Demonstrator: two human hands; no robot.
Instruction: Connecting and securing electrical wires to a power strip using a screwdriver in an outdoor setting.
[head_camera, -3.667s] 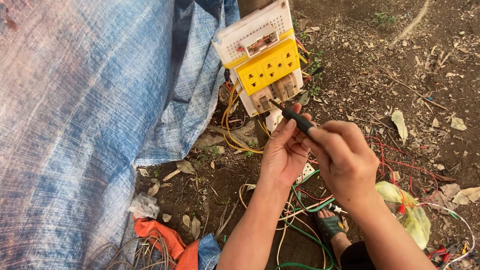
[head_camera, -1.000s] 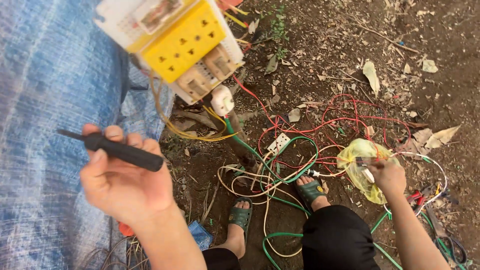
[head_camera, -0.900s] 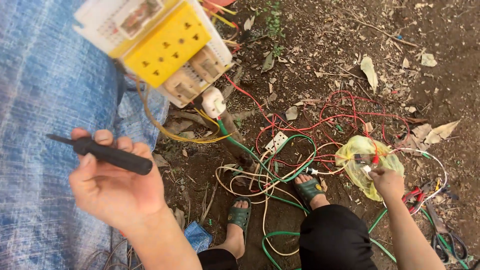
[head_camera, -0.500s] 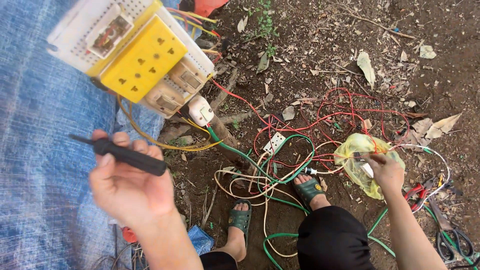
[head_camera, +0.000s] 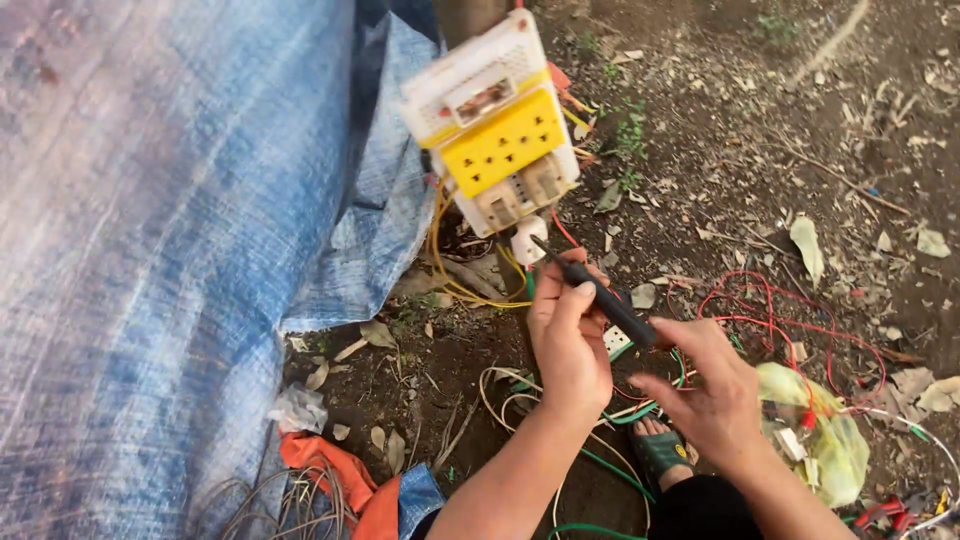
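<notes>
Pinching a black screwdriver (head_camera: 600, 300) in closed left hand (head_camera: 568, 340), right hand (head_camera: 712, 395) half-open, fingertips at its handle, risking a slip onto tangled wires (head_camera: 770, 330) below socket board (head_camera: 495, 150).

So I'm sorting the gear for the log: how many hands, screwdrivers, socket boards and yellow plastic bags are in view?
hands: 2, left and right
black screwdriver: 1
yellow and white socket board: 1
yellow plastic bag: 1
Total: 5
</notes>
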